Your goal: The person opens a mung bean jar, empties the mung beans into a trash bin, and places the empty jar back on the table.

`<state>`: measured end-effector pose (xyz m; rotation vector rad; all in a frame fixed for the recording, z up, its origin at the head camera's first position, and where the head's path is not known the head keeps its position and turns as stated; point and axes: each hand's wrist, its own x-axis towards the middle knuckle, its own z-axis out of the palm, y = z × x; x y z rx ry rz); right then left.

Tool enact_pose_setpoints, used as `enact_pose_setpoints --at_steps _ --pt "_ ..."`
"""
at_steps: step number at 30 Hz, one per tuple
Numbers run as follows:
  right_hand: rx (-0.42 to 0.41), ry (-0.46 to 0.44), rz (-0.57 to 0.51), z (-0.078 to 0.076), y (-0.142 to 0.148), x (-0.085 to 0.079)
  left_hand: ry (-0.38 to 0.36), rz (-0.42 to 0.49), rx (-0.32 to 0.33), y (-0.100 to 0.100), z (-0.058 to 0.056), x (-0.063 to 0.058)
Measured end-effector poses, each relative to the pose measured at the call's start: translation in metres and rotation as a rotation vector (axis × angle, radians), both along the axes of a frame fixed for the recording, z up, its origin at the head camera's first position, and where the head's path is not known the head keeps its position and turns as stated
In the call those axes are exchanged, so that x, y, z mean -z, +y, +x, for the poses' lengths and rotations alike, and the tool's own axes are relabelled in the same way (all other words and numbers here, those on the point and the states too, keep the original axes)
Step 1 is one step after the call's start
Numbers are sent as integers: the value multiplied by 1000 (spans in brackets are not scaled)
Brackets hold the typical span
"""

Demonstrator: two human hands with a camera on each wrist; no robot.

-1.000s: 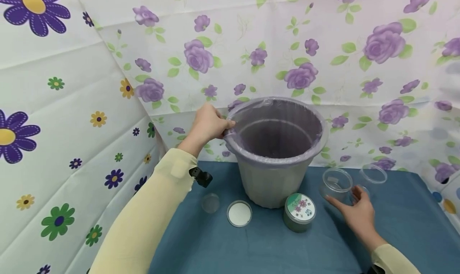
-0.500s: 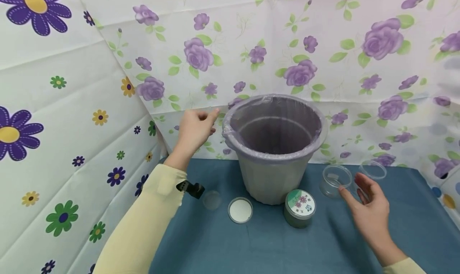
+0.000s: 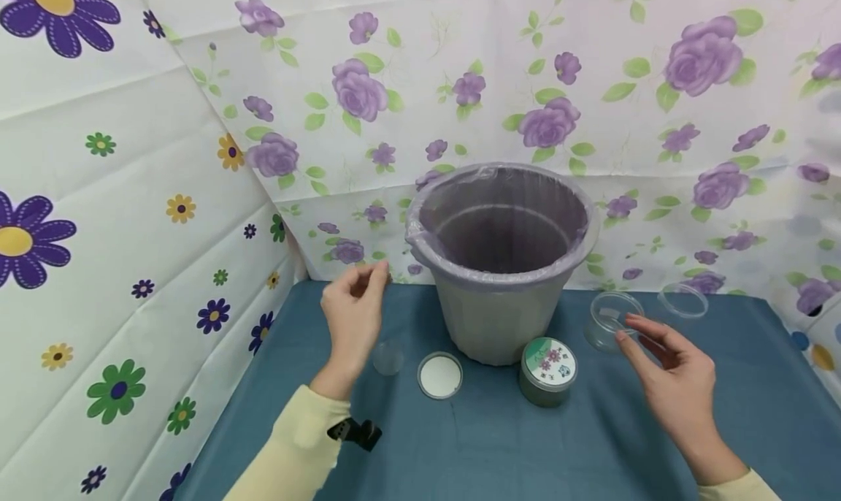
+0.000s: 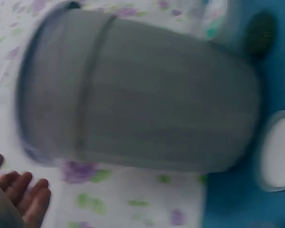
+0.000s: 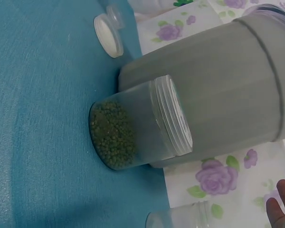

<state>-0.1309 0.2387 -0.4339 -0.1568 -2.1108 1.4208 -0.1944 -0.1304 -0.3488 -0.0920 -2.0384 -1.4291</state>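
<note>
My left hand hovers over the table, left of a grey bin, with loosely bent fingers and nothing visible in them. A thin purple bag lines the bin and folds over its rim. On the right, my right hand has its thumb and fingers spread beside an open clear jar; in the right wrist view the fingers are apart from that jar. A lidded jar, partly filled with small green grains, stands before the bin. Its top bears a green and white label.
A round lid with a white inside and a clear disc lie on the blue tablecloth, left of the lidded jar. Another clear round lid or container is at the back right. Flowered sheets hang behind and at the left.
My left hand has let go of the bin's rim and lowered to the left over the table. The right hand has come off the clear jar, shifting slightly right.
</note>
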Motion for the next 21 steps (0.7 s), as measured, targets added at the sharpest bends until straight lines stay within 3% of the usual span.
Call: enact_pose_setpoints --at_steps 3,7,10,16,18,21 --pt "-37 51 6 -3 1 5 19 -1 37 7 11 22" --pt "-39 76 32 -5 -3 8 9 -74 82 8 13 68" --pt "-25 66 50 -4 -7 10 -20 -144 133 9 15 97" --pt "-15 49 30 4 -19 5 -3 -284 266 16 26 122" --pt "-12 31 23 6 -22 6 -8 -338 283 19 29 127" --pt "-5 -7 16 2 -21 19 -25 -431 276 22 34 135"
